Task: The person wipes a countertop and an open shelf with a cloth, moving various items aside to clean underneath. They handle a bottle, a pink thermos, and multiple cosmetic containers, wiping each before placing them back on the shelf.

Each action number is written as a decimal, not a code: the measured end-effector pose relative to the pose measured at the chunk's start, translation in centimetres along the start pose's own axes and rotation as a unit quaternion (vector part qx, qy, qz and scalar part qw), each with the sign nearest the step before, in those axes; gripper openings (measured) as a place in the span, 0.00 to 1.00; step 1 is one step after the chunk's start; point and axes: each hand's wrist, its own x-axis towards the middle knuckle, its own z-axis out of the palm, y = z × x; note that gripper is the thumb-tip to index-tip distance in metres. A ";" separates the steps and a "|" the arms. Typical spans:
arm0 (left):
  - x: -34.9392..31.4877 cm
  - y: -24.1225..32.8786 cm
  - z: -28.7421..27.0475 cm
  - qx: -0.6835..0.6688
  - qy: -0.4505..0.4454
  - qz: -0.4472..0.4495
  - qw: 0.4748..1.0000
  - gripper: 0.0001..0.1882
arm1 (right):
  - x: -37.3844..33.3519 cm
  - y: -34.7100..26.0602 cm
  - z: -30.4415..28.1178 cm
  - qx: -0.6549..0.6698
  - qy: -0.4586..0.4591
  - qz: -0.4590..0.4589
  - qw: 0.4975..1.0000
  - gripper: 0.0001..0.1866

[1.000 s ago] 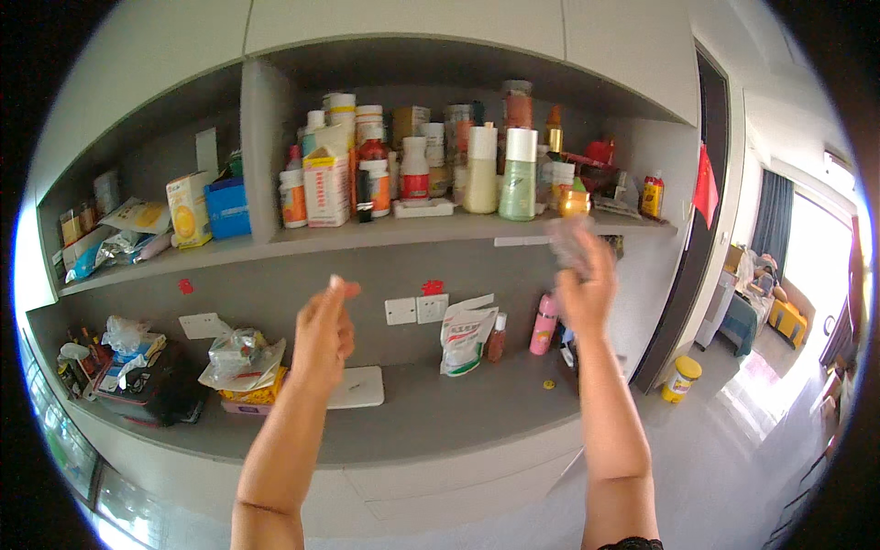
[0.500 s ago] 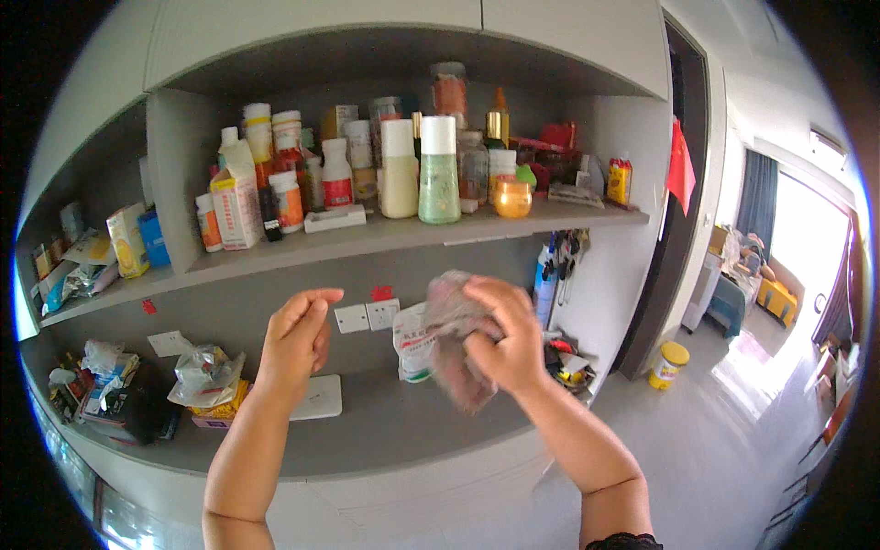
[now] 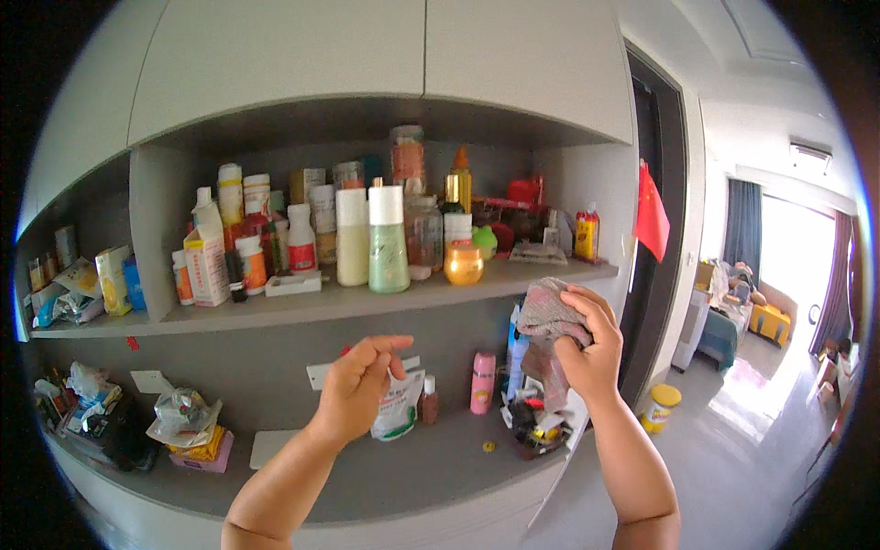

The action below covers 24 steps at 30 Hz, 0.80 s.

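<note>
The hands (image 3: pixel 356 390) moved rightward, the right (image 3: pixel 601 359) gripping cloth (image 3: pixel 552 313).

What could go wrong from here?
First, the cloth hangs loosely from the right hand; its trailing end might catch the clutter in the dark basket, which it overlaps in this view.

Second, the amber jar stands near the front edge of the shelf, so a stray brush could tip it off.

Third, the left hand partly hides the white pouch and might bump it, though their gap can't be judged.
</note>
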 end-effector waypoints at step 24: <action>13.6 3.0 10.2 0.582 0.204 0.115 0.778 0.34 | 10.5 10.5 1.2 0.040 -0.317 -0.083 0.944 0.23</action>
